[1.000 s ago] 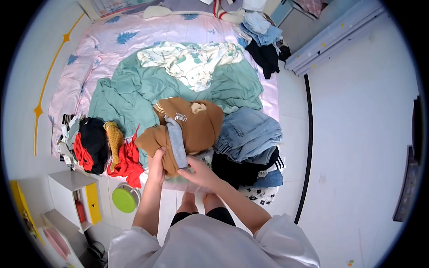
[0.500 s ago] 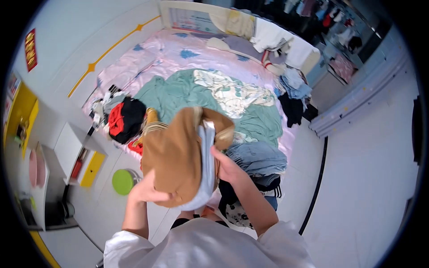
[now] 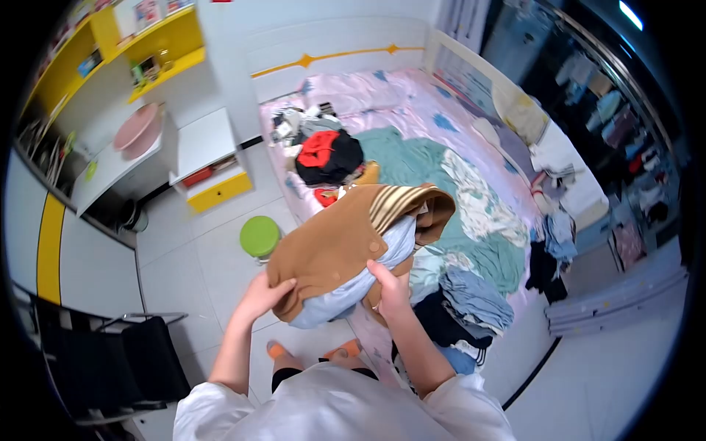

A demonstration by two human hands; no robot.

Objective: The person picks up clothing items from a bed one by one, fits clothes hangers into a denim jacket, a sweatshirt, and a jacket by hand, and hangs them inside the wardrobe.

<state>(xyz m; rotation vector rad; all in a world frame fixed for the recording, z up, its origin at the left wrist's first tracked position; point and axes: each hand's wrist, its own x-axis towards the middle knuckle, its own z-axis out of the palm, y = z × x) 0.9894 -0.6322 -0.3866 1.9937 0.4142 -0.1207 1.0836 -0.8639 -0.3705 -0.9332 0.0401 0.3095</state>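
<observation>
A brown buttoned cardigan (image 3: pixel 323 235) with a striped collar (image 3: pixel 390 209) is held up in front of me, its collar end toward the right. Light blue fabric (image 3: pixel 331 303) shows along its open front and lower edge. My left hand (image 3: pixel 266 295) grips the cardigan's lower left end, thumb on top. At the front opening, my right hand (image 3: pixel 391 290) is closed on the cardigan and the light blue fabric, its thumb on the near side and its other fingers mostly hidden.
Behind the cardigan is a bed with a pink sheet (image 3: pixel 349 95) and a green blanket (image 3: pixel 386 154). Black and red clothes (image 3: pixel 338 160) lie at its left, stacked jeans (image 3: pixel 478 298) at its near right. A green stool (image 3: pixel 259 237) and a black chair (image 3: pixel 121 367) stand left.
My view has swung left, bringing the chair and more shelving into sight. The cardigan has tilted, its collar now pointing right and its buttoned front showing more. Both hands still hold it.
</observation>
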